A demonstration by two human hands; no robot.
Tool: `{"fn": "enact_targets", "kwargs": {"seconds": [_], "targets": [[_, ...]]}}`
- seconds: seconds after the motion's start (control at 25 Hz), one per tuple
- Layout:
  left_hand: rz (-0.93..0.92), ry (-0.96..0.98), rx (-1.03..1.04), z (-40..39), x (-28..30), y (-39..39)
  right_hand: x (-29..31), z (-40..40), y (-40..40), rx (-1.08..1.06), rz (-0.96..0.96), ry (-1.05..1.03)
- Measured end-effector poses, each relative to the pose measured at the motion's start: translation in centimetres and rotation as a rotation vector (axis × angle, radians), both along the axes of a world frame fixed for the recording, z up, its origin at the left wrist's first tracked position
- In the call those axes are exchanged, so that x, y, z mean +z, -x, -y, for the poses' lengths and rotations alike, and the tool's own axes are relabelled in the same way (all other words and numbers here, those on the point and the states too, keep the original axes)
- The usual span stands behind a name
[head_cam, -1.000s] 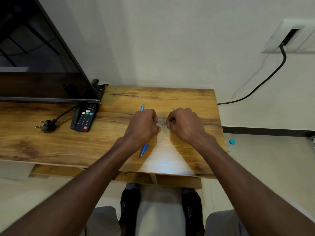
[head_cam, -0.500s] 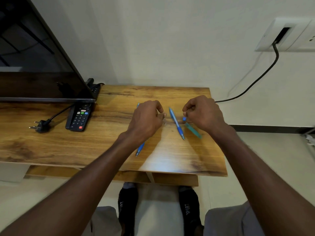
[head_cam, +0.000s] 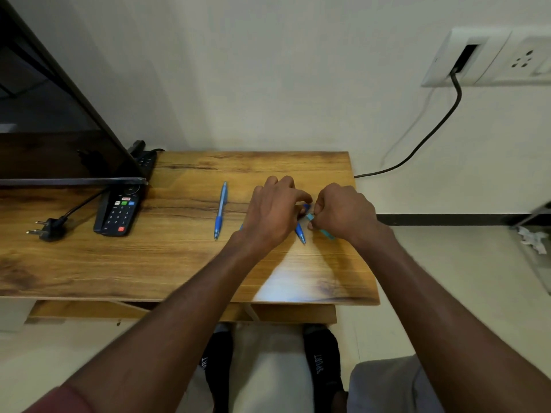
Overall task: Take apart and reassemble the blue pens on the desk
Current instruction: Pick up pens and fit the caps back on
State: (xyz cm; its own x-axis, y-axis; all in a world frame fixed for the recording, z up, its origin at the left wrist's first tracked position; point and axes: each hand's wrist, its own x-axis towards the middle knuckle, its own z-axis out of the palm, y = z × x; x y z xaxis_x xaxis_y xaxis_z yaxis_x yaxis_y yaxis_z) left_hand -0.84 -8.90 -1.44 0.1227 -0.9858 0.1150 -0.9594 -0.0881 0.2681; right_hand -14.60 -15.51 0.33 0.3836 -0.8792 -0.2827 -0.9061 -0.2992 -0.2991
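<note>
One whole blue pen point(head_cam: 220, 210) lies on the wooden desk point(head_cam: 179, 263), left of both hands. A second blue pen point(head_cam: 300, 232) lies between the hands, its upper part hidden under my left hand point(head_cam: 272, 214). That hand's fingers are curled, with thumb and forefinger at the second pen's top end. A blue pen part point(head_cam: 241, 226) pokes out at the heel of this hand. My right hand point(head_cam: 343, 213) grips a light-blue pen barrel point(head_cam: 326, 234), which sticks out both sides of the fist. The two hands almost touch.
A black remote point(head_cam: 119, 214) and a loose plug point(head_cam: 49, 229) lie on the desk's left part, below a dark screen point(head_cam: 53, 129). A black cable point(head_cam: 423, 144) runs from the wall socket to the desk's right rear corner. The desk's right edge is just beside my right hand.
My left hand moved right, off the first pen and over the second. My right hand came left and down with the barrel, so the hands closed up again.
</note>
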Motion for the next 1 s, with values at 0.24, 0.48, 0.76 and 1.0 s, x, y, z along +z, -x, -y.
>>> {"fn": "enact_targets", "kwargs": {"seconds": [0.24,0.48,0.76,1.0], "targets": [[-0.013,0.032,0.031,0.4,-0.5,0.7,-0.6,0.0,-0.1,-0.002,0.032,0.06],[-0.438,0.106,0.167,0.8,-0.3,-0.2,-0.7,0.3,-0.3,-0.054,0.152,0.048],[-1.364,0.188,0.445,0.2,2.1,-2.8,0.2,-0.4,-2.3,-0.106,0.54,0.14],[-1.54,0.149,0.441,0.0,2.6,-3.6,0.5,-1.2,-2.9,-0.123,0.634,0.207]]}}
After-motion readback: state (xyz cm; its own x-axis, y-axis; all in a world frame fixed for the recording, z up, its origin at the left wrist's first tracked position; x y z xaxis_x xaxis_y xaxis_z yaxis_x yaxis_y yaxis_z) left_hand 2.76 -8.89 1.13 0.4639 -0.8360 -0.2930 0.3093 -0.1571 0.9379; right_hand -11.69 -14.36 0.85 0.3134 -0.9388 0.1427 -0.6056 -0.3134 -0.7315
